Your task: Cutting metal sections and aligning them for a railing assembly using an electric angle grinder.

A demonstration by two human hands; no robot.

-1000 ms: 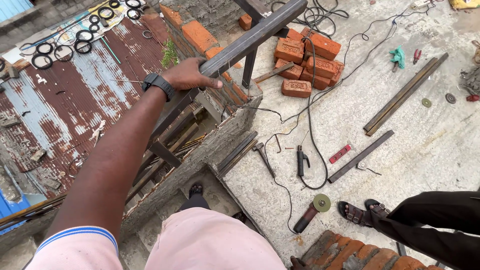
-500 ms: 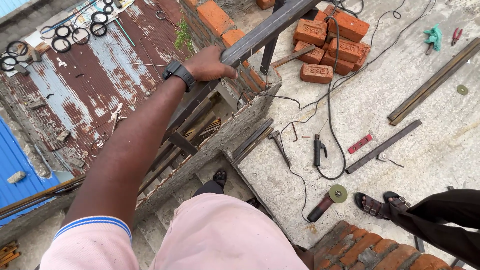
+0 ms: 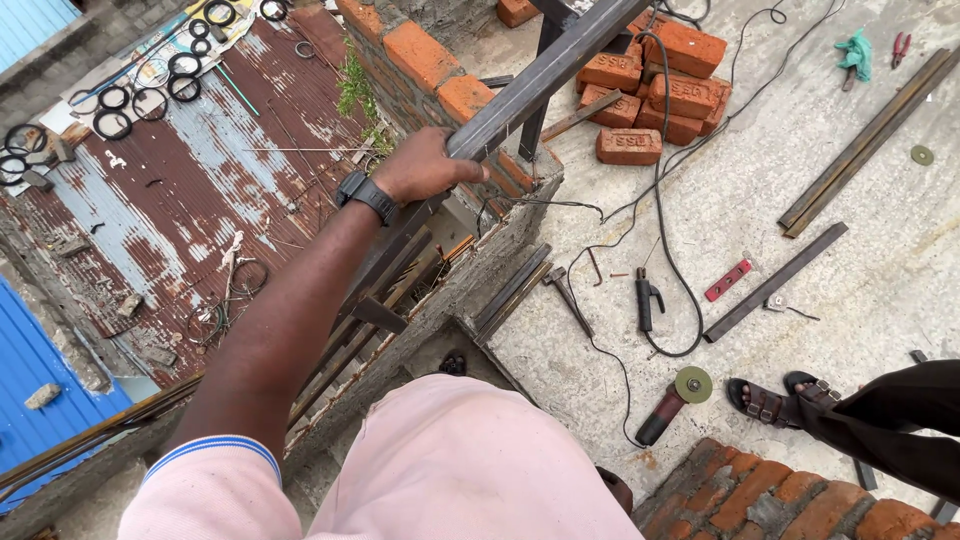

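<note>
— What does the head view show from above?

— A person in a pink shirt stretches the left arm out, and the left hand [image 3: 425, 165], a black watch [image 3: 366, 194] on its wrist, curls its fingers over the top of a long dark steel bar [image 3: 530, 85], gripping it.

— Where does that bar sit?

— It runs on a slant from the upper middle of the frame down toward the lower left, just above a low brick wall [image 3: 420, 55] at the edge of a concrete roof [image 3: 800, 150]. Beyond the wall, well below, lies a rusty corrugated roof [image 3: 140, 210] strewn with black rings.

— And the right hand?

— It does not appear in the frame.

— What lies on the concrete?

— A stack of red bricks [image 3: 655, 85] near the bar's upper end, a black cable [image 3: 660, 200] trailing to a welding holder [image 3: 646, 300], a hammer [image 3: 565, 295], an angle grinder [image 3: 672, 400], a small red level [image 3: 728, 280], and two more lengths of steel [image 3: 775, 282]. At the right edge, another person's sandalled feet [image 3: 780, 398] and dark trouser leg stand near the grinder.
</note>
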